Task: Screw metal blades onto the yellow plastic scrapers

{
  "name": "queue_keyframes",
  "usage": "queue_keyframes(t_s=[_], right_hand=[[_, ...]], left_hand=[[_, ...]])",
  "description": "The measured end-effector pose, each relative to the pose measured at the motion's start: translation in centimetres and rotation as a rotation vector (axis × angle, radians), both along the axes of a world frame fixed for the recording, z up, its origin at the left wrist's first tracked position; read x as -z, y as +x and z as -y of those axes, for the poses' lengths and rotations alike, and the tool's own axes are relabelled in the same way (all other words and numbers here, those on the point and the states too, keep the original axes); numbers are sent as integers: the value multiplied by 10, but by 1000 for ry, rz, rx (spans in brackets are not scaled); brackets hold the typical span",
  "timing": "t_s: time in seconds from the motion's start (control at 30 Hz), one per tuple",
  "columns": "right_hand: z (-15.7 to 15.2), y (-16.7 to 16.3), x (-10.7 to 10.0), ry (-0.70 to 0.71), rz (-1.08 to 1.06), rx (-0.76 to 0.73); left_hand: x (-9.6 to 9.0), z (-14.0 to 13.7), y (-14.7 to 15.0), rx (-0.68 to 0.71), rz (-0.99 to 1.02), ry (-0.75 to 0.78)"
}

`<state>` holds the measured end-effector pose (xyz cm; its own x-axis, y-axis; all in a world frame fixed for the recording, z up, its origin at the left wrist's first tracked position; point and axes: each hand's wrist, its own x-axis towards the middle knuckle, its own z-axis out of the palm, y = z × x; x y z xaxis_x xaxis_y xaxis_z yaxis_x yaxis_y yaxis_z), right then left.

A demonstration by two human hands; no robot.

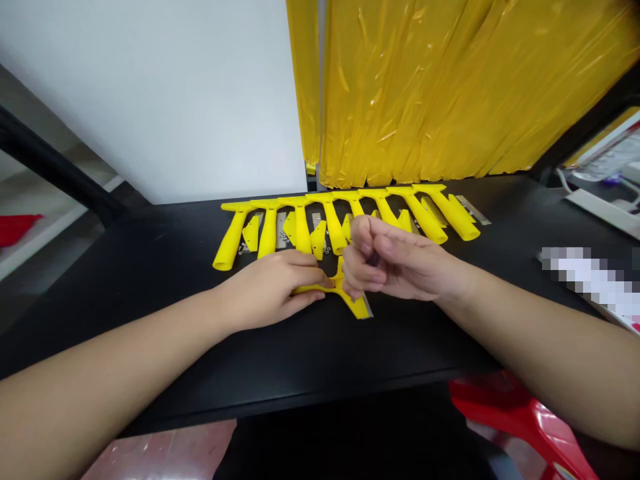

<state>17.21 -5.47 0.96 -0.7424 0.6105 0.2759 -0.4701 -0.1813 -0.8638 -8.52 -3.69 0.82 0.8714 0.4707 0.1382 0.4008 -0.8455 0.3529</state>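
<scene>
My left hand (280, 287) is closed round the handle of a yellow scraper (356, 305) that lies on the black table. The scraper's wide head points right, and a thin metal blade edge shows along it. Over that head, my right hand (385, 257) is curled with its fingers pressed toward the thumb. Something small and dark shows between those fingers, too hidden to name. Behind both hands runs a row of several yellow scraper handles (230, 239). Among them lie yellow triangular plates (318, 239), metal blades (281, 223) and small screws (327, 251).
The black table (320, 360) has its front edge close to my body. A white panel (200, 100) and yellow plastic sheeting (425, 93) stand at the back. A blurred white item (595, 283) lies at right. Below the table is a red stool (545, 427).
</scene>
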Motion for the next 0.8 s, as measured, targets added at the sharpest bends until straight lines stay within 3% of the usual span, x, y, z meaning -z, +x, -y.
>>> queue_keyframes(t_s=[0.23, 0.37, 0.63, 0.8], right_hand=[[-6, -2, 2, 82, -1, 8], [-1, -3, 1, 71, -11, -52], [0, 0, -3, -33, 15, 35], [-3, -4, -1, 40, 0, 31]], left_hand=[[5, -2, -4, 0, 3, 23], [4, -2, -3, -5, -5, 0], [1, 0, 0, -4, -6, -2], [1, 0, -1, -10, -15, 6]])
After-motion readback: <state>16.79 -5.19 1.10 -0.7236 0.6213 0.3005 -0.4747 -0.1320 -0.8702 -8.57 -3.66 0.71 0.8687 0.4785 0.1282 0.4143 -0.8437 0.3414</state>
